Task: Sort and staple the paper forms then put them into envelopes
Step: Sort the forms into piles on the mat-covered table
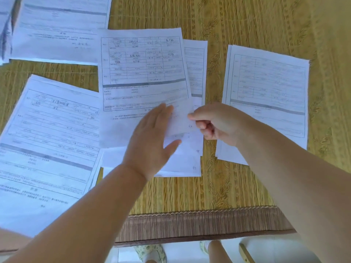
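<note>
- The top form (pixel 144 73) is pinched at its lower right corner by the right hand (pixel 214 122); it lies on the middle pile on the tabletop (pixel 247 19).
- The left hand (pixel 152 141) is laid flat on it, fingers straight.
- The paper is judged thin, light and bendy (easily creased), best lifted by a corner.
- No envelopes are seen.

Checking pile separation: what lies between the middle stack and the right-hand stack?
Head view: only bare mat between middle stack and right stack.
</note>
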### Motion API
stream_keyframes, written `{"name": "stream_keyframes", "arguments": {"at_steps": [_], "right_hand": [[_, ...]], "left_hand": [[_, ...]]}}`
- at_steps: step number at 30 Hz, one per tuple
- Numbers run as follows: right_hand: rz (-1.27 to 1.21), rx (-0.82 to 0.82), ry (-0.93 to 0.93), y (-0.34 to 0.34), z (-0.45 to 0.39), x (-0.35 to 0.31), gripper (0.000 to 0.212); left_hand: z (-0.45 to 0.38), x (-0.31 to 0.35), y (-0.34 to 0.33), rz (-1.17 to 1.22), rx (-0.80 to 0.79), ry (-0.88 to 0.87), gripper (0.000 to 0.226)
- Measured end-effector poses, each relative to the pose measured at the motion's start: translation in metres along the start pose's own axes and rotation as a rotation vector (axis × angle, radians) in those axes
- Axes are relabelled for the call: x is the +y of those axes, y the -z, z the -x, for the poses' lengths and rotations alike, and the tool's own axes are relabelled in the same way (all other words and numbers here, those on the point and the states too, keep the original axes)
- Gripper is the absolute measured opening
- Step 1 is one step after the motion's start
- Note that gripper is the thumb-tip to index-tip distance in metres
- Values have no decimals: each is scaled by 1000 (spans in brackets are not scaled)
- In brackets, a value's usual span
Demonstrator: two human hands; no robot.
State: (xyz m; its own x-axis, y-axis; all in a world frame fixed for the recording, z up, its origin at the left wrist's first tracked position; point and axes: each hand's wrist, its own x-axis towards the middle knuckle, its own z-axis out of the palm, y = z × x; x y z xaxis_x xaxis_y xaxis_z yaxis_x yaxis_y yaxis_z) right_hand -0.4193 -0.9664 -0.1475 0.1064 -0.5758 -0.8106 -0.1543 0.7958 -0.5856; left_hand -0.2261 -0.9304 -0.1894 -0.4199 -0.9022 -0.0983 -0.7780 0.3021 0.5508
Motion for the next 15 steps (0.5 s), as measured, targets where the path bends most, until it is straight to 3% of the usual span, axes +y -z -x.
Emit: {"name": "stream_keyframes", "arguments": {"at_steps": [2,3,4,6,7,10,13,15], "right_hand": [[80,6,174,2,4,8,18],[285,87,302,6,3,15,12],[593,192,436,12,0,22,19],[1114,234,601,24,-10,37,60],[1224,199,622,27,-15,44,70],[1213,183,623,29,-22,54,72],[1133,260,669,23,-29,59,73],[1086,316,689,19,-32,61,73]], "left_hand": [[-6,-2,-7,-49,148,-14,39],[-9,-3,-6,-54,223,3,30],[-11,-4,-3,-34,267,34,29],[-14,-6,2,47,309,122,34],[-14,-7,3,102,306,157,45],[-12,-13,8,231,301,49,72],[-8,-24,6,145,247,-113,74],[-5,-27,3,157,189,-116,80]]}}
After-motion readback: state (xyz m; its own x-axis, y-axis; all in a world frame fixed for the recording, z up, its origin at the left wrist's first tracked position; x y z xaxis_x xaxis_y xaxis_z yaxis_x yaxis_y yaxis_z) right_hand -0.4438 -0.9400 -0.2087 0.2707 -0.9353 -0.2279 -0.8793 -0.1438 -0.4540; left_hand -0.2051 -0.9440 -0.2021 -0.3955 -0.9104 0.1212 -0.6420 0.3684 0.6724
